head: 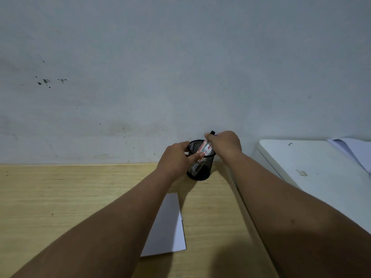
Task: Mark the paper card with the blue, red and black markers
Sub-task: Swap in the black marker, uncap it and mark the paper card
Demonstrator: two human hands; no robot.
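On the wooden desk [80, 197], one round black mesh cup [198, 167] is standing, the left hand [176, 159] curling around it; the right hand [225, 144] is pinching markers [205, 149], number unclear. One flat white card [166, 227] is lying nearer.

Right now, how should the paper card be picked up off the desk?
Take the paper card by its right long edge, coming from the right. It lies flat on the wooden desk, so it needs a pinch at an edge, and the left forearm covers its left side.

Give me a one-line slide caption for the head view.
Left hand steadies black mesh pen holder; right hand grips markers in it; paper card unmarked.
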